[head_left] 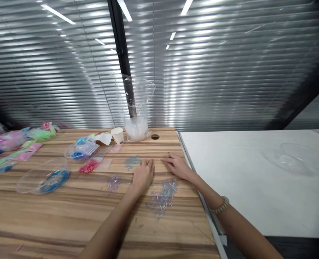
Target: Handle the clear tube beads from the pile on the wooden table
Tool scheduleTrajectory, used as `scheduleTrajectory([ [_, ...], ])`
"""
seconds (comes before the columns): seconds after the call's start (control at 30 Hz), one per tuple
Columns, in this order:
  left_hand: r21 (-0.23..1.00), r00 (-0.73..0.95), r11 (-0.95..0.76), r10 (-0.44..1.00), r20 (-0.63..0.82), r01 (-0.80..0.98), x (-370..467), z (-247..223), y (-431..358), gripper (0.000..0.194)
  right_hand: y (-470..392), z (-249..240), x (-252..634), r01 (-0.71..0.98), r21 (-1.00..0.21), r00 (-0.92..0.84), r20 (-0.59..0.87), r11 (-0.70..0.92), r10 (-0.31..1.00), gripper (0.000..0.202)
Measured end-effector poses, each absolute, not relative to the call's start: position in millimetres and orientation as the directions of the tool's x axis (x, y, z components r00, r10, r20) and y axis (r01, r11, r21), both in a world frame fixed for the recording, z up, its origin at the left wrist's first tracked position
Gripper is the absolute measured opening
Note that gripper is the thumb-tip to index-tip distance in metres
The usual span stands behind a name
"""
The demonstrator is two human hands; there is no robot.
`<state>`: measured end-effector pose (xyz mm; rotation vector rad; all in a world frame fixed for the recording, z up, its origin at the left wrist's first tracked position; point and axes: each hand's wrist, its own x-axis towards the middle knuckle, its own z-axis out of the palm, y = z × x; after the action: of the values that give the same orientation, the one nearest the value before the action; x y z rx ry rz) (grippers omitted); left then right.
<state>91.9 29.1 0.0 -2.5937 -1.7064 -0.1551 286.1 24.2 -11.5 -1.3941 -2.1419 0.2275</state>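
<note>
My left hand [143, 175] rests low over the wooden table, palm down with fingers apart, beside a small pile of pale blue-grey pieces [132, 162]. To its right, my right hand [178, 167] reaches in from the table's edge, fingers spread and tips near the wood; nothing shows in its grip. Nearer the camera, between my forearms, lies a larger scatter of clear, bluish and purplish tube-like pieces [163, 197]. A small purplish pile [114, 183] sits left of my left hand. Farther left is a bag of red pieces [88, 166].
A clear round dish holds blue material [55, 180] at left. Behind it are another dish with packets [82, 150], a paper cup [118, 135], a plastic bag of white stuff [136, 128] and colourful bags [10, 141]. A white table [243, 194] adjoins at right.
</note>
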Motion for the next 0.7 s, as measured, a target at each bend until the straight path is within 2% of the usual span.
scheduleTrajectory([
  [0.1, 0.01, 0.387, -0.389, 0.918, 0.09, 0.921, 91.5, 1.0, 29.6, 0.039, 30.8, -17.3, 294.4, 0.799, -0.444, -0.228, 0.403, 0.407, 0.887, 0.03],
  [0.23, 0.021, 0.385, -0.388, 0.918, 0.092, 0.921, 91.0, 1.6, 30.0, 0.035, 38.9, -26.7, 308.6, 0.881, -0.349, -0.146, 0.439, 0.318, 0.887, 0.029],
  [0.43, 0.062, 0.387, -0.394, 0.916, 0.104, 0.917, 90.9, 0.2, 30.1, 0.03, 40.0, -34.7, 311.8, 0.921, -0.222, -0.193, 0.456, 0.321, 0.869, 0.03],
  [0.7, 0.095, 0.397, -0.41, 0.909, 0.128, 0.907, 90.4, -2.9, 30.2, 0.029, 41.6, -41.1, 310.5, 0.913, -0.196, -0.233, 0.467, 0.357, 0.853, 0.031],
])
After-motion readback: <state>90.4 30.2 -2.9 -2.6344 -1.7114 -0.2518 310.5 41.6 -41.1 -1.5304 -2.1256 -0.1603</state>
